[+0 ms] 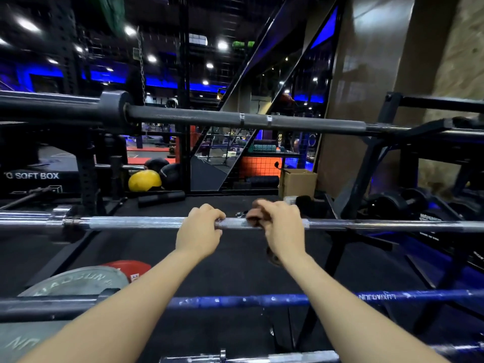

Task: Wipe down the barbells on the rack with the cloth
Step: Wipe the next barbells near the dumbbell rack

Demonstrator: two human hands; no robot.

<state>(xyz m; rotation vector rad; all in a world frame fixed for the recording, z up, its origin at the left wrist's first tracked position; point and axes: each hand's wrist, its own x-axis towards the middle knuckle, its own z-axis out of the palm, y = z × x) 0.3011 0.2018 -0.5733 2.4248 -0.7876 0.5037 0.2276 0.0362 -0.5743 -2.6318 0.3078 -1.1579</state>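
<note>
Two hands on a chrome barbell held crosswise on a black steel rack (366, 163).

The knurled silver chrome barbell (136, 223) is carried between a black barbell (183, 117) above and a blue-painted barbell (235, 301) below. The left hand (200, 231) is curled over the chrome shaft; just beside it, the right hand (281, 229) is wrapped around a dark brown cloth (255, 217) pressed on the same shaft.

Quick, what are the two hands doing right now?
Left hand: grips the silver barbell.
Right hand: holds the dark cloth around that bar.
</note>
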